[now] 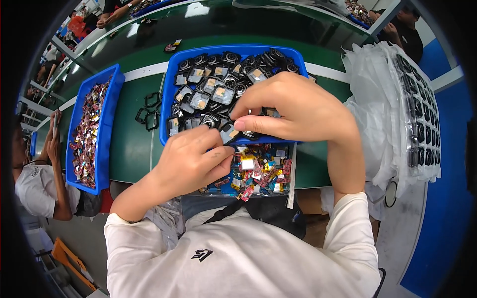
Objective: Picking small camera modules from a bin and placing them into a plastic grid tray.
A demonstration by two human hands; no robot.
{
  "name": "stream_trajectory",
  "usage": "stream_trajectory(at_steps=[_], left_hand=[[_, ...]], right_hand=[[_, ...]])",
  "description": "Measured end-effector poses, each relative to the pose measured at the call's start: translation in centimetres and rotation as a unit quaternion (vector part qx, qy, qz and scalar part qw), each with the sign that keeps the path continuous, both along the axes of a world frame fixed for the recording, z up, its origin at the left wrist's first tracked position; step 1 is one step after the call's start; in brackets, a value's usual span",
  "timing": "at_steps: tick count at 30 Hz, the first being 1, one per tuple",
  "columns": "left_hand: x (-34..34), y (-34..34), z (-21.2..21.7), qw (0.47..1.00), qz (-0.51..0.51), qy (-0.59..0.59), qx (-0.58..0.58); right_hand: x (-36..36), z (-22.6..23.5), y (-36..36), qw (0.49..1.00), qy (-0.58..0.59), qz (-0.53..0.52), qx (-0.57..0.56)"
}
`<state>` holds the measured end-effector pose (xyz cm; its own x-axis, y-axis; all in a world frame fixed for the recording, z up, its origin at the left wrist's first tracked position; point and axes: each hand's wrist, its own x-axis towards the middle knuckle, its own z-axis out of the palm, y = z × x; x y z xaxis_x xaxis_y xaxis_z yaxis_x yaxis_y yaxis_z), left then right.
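Over the near edge of a blue bin filled with black smartwatch cases, my two hands meet at one case with a pale inner face. My left hand is closed, its fingers curled at the left side of that case. From the right, my right hand reaches in with thumb and forefinger pinched at the case's upper right edge; its other fingers are folded out of sight. Just below my hands, a clear tray holds a heap of small parts in red, yellow and white.
To the left stands a long blue bin of small coloured parts. Several black frames lie on the green table beside it. Stacked clear trays of black pieces rise at right. Other people sit at the left and far side.
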<state>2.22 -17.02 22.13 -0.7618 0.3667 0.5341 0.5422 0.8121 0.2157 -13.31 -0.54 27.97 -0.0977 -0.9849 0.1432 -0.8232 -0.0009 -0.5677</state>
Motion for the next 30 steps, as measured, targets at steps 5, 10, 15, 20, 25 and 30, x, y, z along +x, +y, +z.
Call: stream_trajectory(at_steps=[5,10,15,20,25,30], left_hand=[[-2.7,0.1,5.2,0.988,-0.029,0.150,-0.006],[-5.6,1.5,8.1,0.966,-0.018,0.246,0.077],[-6.7,2.3,8.7,0.963,-0.007,0.255,0.082],[-7.2,1.5,7.8,0.967,-0.004,0.217,0.130],[-6.8,1.2,7.8,0.947,-0.009,0.032,0.318],[-7.0,0.2,8.3,0.928,-0.117,-0.038,0.351]], right_hand=[[-1.0,0.3,0.4,0.991,-0.131,0.028,-0.029],[-2.0,2.1,2.2,0.941,-0.305,-0.022,-0.142],[-2.4,2.9,3.4,0.934,-0.285,-0.068,-0.205],[-2.2,2.4,2.8,0.911,-0.341,-0.099,-0.209],[-2.3,1.8,2.0,0.931,-0.191,-0.154,-0.269],[-2.5,1.1,1.5,0.878,-0.320,-0.120,-0.334]])
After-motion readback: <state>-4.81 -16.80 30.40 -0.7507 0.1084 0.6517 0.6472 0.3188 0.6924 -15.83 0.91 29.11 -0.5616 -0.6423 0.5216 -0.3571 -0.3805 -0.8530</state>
